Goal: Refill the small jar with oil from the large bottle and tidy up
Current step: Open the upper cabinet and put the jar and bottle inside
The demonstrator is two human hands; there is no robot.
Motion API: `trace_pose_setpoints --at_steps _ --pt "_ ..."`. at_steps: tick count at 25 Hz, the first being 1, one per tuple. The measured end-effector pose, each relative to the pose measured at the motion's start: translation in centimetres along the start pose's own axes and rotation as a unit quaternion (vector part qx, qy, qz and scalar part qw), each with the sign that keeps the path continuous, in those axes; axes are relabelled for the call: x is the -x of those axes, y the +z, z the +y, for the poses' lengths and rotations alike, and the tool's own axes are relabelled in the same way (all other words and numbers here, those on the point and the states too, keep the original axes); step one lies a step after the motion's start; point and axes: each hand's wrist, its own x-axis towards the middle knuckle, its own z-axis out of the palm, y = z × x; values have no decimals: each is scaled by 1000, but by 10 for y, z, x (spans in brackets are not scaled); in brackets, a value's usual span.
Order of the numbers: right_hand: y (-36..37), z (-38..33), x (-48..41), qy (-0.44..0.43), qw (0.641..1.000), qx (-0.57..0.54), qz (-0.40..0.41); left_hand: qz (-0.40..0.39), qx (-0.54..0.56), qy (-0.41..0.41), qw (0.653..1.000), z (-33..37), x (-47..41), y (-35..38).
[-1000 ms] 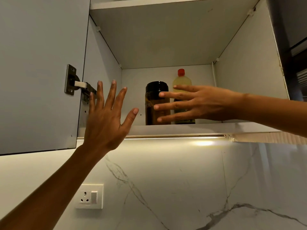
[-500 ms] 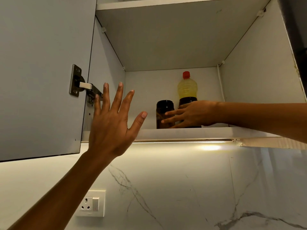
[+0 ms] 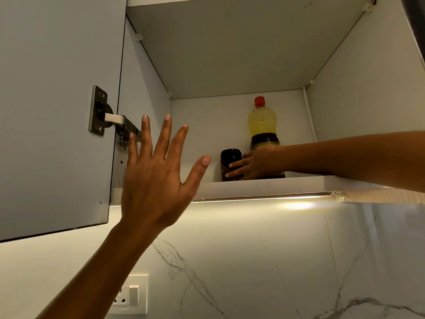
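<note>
Looking up into the open wall cabinet [image 3: 368, 88] here. The large bottle [image 3: 262, 120] of yellow oil stands upright toward the back of the bottom shelf [image 3: 287, 183]. It has its red cap [image 3: 259, 101] on and a dark band round the lower half. The small jar [image 3: 230, 156] is dark and also upright on the same shelf, just beside the bottle at its 9 o'clock and a bit nearer the front edge. Can't tell if the two actually touch, because my hand covers that spot.

My right hand [image 3: 259, 163] comes in from 3 o'clock, with the arm passing over the shelf's front edge. It sits in front of the bottle's base. The fingers [image 3: 236, 170] are pretty much straight and laid across the lower front of the jar, thumb up near the jar's top. It looks like flat contact rather than a wrap-around grip.

My left hand [image 3: 156, 180] is up at roughly 9 o'clock from the jar, outside the cabinet, back of the hand toward me. All five fingers are spread wide and it's holding nothing. The fingertips overlap the hinge [image 3: 99, 111] arm in view, but I can't tell whether they touch it.

The door [image 3: 57, 111] is swung open at 9 o'clock of the view. Under the shelf a light strip [image 3: 264, 199] glows on the marble wall [image 3: 253, 261]. There's a socket [image 3: 131, 295] down at 7 o'clock.
</note>
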Motion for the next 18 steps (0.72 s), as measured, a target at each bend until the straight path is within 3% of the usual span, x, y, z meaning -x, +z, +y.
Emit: trace_pose_setpoints --at_steps 10,14,18 --pt "-6 1 1 36 999 2 18 0 -13 -13 1000 -4 -4 2" --pt "-25 -1 44 128 989 -31 60 -61 -12 -30 998 -1 -6 5" --pt "-62 -32 101 193 962 -137 135 -127 14 -53 990 8 9 -13"
